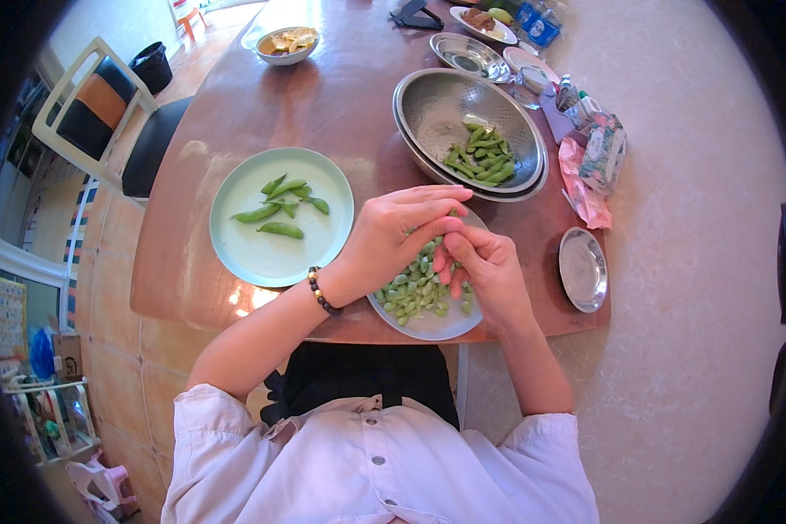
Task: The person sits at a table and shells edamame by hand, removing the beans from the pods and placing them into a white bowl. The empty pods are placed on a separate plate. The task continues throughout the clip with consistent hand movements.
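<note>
My left hand (409, 219), with a beaded bracelet at the wrist, meets my right hand (491, 262) at the fingertips. Between them they pinch a green soybean pod (454, 213), of which only a sliver shows; the fingers hide the rest. Directly below is a pale plate (432, 329) heaped with shelled green beans (409, 295). A light green plate (236, 242) to the left carries several flat pods (281, 229). Beyond my hands, a perforated steel colander (426, 111), nested in another metal bowl, holds a pile of full-looking pods (481, 157).
A small steel dish (583, 272) sits at the right by the wall. Behind it lie a pink packet (580, 183) and a tissue pack (604, 154). Farther back are a steel plate (468, 56) and a bowl of peels (288, 46). A chair (105, 118) stands left of the table.
</note>
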Demonstrator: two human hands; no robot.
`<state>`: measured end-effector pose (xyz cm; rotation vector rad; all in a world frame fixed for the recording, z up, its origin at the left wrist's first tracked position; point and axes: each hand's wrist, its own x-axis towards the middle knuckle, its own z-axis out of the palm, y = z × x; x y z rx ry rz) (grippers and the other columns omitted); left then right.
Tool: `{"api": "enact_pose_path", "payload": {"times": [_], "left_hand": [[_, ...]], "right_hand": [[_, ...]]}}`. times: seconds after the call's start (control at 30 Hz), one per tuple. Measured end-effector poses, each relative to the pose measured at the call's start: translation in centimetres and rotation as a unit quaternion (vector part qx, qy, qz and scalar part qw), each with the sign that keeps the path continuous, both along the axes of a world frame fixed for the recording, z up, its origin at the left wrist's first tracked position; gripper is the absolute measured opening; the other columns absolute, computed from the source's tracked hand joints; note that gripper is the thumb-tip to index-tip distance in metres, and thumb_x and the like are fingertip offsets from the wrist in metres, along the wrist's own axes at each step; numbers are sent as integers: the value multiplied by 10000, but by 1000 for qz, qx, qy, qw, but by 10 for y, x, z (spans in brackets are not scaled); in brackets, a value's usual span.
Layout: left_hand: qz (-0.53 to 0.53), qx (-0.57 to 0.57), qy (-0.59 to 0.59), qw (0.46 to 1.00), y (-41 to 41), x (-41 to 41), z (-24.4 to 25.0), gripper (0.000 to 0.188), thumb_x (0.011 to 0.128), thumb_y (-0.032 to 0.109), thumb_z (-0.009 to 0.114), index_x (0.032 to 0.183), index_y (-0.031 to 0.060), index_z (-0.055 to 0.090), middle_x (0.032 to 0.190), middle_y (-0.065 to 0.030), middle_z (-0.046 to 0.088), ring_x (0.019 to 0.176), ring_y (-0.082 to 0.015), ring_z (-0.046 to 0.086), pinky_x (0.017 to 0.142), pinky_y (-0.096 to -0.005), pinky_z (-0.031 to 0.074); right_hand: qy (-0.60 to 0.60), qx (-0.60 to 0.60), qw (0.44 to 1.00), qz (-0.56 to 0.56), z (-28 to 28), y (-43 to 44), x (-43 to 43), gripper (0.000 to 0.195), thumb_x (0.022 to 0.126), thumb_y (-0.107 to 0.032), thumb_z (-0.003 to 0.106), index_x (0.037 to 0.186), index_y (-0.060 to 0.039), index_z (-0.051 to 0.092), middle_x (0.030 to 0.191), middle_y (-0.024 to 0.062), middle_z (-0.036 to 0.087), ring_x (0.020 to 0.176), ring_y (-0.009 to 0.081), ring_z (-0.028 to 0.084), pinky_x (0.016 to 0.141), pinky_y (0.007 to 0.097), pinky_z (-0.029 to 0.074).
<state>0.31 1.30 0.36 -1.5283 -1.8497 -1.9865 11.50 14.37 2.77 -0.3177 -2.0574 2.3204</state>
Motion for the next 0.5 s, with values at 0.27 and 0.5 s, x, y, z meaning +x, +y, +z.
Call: {"api": "enact_pose_path", "payload": {"times": [0.27, 0.5], "left_hand": [[56, 2, 69, 996, 4, 7, -8, 167, 878, 45, 594, 1009, -27, 669, 1052, -144, 682, 967, -225, 656, 824, -324, 525], [-122, -70, -263, 954, 0, 4, -5, 276, 971, 181, 535, 1147, 5, 656, 863, -6, 660, 737, -30, 518, 690, -203, 466]], "right_hand": [[-6, -68, 998, 0, -17, -2, 2, 277, 969, -279, 537, 952, -26, 650, 761, 31, 623, 641, 77, 569, 522, 203, 476], [30, 9, 999, -31, -7, -2, -6, 302, 979, -302, 511, 990, -30, 640, 827, 37, 640, 695, 79, 593, 563, 201, 496]]}}
